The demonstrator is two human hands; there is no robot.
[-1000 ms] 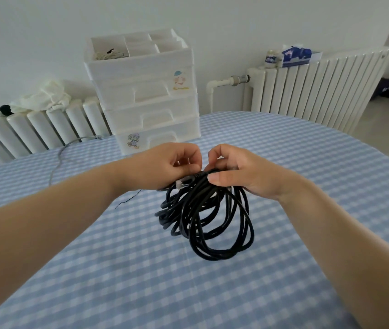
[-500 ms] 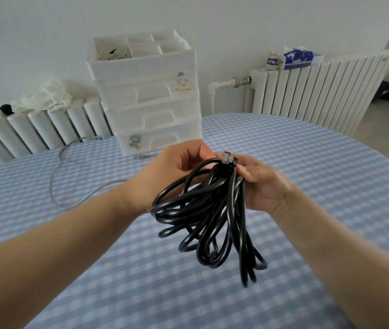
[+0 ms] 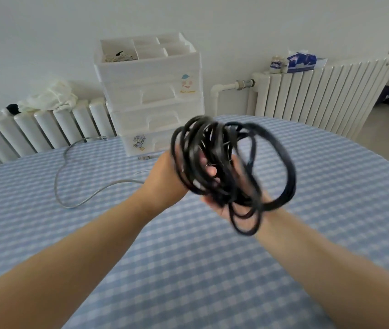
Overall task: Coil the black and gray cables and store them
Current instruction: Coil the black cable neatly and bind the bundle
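Both hands [image 3: 165, 176] hold coiled black cable [image 3: 224, 162] above table [image 3: 331, 186]; gray cable [image 3: 70, 186] loose.

White wall [image 3: 46, 32] — radiators [image 3: 319, 91], checked table [image 3: 188, 269]

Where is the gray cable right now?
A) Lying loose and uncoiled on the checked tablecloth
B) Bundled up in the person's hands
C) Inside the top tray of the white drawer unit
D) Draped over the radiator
A: the gray cable lies in an open curve on the checked tablecloth, while both hands hold only the black cable.
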